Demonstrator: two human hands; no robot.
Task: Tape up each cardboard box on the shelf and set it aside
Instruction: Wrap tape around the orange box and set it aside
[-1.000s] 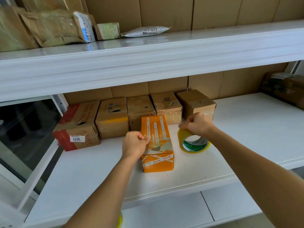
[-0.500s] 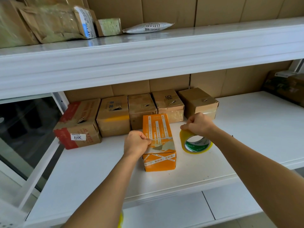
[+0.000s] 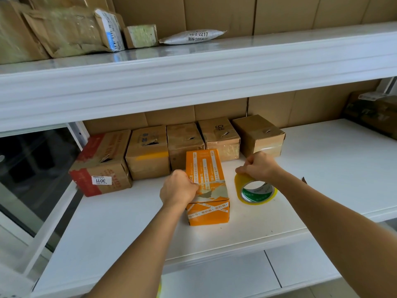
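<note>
Orange box [image 3: 206, 186] sits at center frame on the lower shelf [image 3: 322, 168], long axis running front-to-back, near end face toward the camera, far end almost touching the row of brown boxes [image 3: 182, 147] lined up along the back. Left hand [image 3: 178, 190] is curled in a fist against the box's left top edge, fingers clamped on that edge or on a tape end there; can't tell which, knuckles hide it. Right hand [image 3: 258, 165] is well apart from the left, just right of the box, fingers pinched on the top rim of the yellow tape roll [image 3: 254, 190], which stands tilted on its edge on the shelf just beside the box's right side. So the roll lies to the right of the box, across its short width from the left hand. Judgement: the next move likely depends on bringing tape across or along the top seam, which runs away from the camera; right hand is the one on the roll, left hand steadies. Torn patch shows near the front of the top face.
</note>
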